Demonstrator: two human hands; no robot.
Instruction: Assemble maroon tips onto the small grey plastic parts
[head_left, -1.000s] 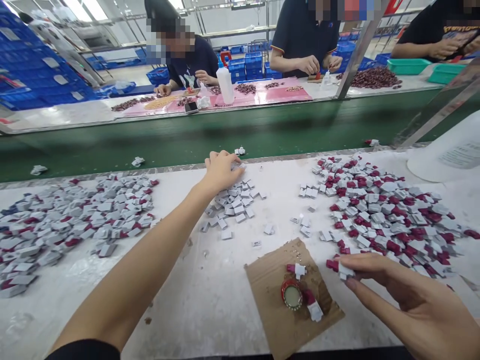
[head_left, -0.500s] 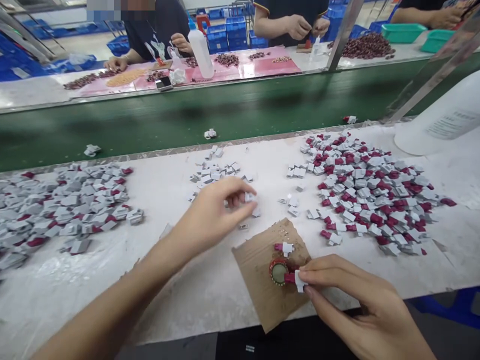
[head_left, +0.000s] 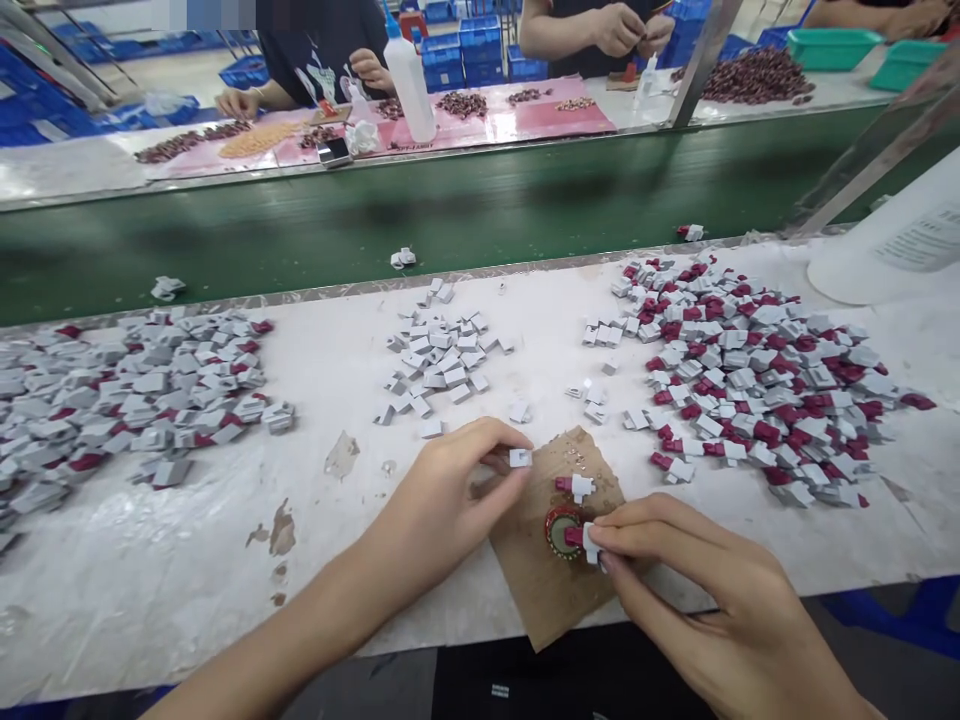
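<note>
in the head view, with twelve o'clock at the top of the picture, the likeliest trouble sat around the crown cap (head_left: 551,548): the maroon end of the connector (head_left: 591,541) overlapped it, so a push from the right hand (head_left: 705,580) could have tipped or slid the cap over the cardboard (head_left: 541,605). whether that end touched the cap or hung just above it, i could not tell, nor what the cap held. the light-grey housing (head_left: 520,457) was small and gripped near its edge, so a loose pinch by the left hand (head_left: 442,490) might have let it drop. a second connector (head_left: 577,487) lay at about half past twelve from the cap, near enough that a careless sweep could have knocked it. as for places, the right hand pinched its connector between thumb and fingers, between nine and ten o'clock from the palm; the left pinched the housing at about two o'clock from its palm, the crown cap being at five o'clock from that housing. a heap of grey housings (head_left: 442,355) lay at twelve o'clock from the left hand, well apart from it.
</note>
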